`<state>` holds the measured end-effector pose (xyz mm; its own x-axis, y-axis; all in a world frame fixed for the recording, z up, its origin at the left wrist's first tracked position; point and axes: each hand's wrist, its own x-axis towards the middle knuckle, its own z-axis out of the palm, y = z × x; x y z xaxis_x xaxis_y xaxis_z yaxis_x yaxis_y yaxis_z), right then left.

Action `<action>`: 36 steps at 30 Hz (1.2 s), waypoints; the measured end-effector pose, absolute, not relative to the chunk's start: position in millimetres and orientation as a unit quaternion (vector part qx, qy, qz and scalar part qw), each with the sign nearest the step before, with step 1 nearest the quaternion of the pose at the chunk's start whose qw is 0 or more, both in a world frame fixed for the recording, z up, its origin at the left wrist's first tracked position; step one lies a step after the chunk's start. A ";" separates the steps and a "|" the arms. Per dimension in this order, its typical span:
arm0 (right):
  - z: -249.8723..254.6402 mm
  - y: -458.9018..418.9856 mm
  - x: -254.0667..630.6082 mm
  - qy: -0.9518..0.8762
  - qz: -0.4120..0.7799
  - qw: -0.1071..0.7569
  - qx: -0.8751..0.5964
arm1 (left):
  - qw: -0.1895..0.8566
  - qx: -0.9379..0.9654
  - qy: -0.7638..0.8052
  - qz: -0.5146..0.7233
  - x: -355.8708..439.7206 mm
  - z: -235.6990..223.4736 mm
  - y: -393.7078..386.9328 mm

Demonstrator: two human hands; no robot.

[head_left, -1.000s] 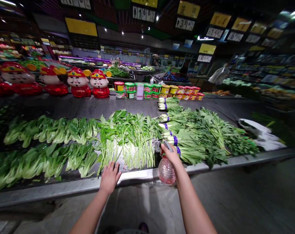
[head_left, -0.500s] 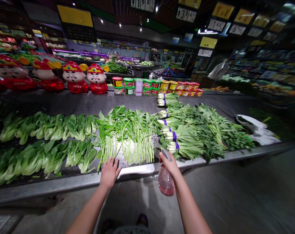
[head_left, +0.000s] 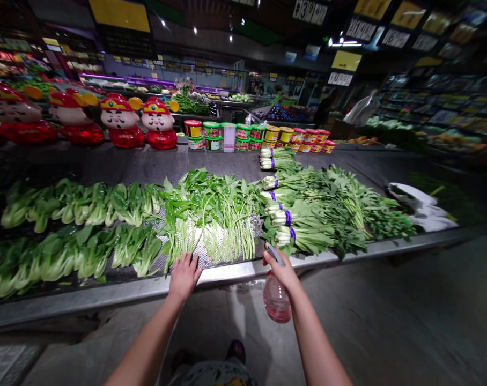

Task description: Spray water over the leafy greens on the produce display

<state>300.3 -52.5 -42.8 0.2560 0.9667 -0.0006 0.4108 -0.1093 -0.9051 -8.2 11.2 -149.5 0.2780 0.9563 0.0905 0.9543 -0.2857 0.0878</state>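
My right hand (head_left: pixel 281 268) is wrapped round the grey-topped head of a spray bottle (head_left: pixel 277 300), whose ridged clear body holds pinkish liquid. The bottle hangs upright just in front of the metal rim (head_left: pixel 235 271) of the vegetable stand. On that rim rests my left hand (head_left: pixel 184 274), palm down with fingers apart, holding nothing. Its fingertips lie by the stems of loose leafy greens (head_left: pixel 215 214) spread on the perforated surface. Greens bundled with purple bands (head_left: pixel 286 236) lie just beyond the bottle, and rows of bok choy (head_left: pixel 86 252) fill the left side.
Red figurines (head_left: pixel 159 123) and stacked small tubs (head_left: pixel 243 136) line the back of the stand. A white bag or cloth (head_left: pixel 424 209) lies at the right end. Price signs (head_left: pixel 346 67) hang overhead. Grey floor (head_left: pixel 372 321) shows in front.
My right hand has drawn the spray bottle slightly back and down, away from the banded greens. My left hand stays on the rim. The view has tilted down a little.
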 end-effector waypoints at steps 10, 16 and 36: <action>-52.4 -63.7 297.5 -0.514 0.319 0.418 -0.678 | 0.012 0.798 0.598 0.072 -8.7 -152.2 11.5; -47.0 -68.2 291.7 -0.543 0.289 0.387 -0.687 | 0.015 0.798 0.599 0.072 -9.2 -154.3 11.9; -39.0 -68.9 280.8 -0.560 0.295 0.390 -0.669 | 0.007 0.802 0.594 0.065 -11.2 -142.5 9.9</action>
<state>280.8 -68.9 -39.0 0.1985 0.9792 0.0416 0.5183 -0.0689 -0.8524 -11.2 9.9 -142.5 0.2853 0.9536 0.0966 0.9517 -0.2937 0.0891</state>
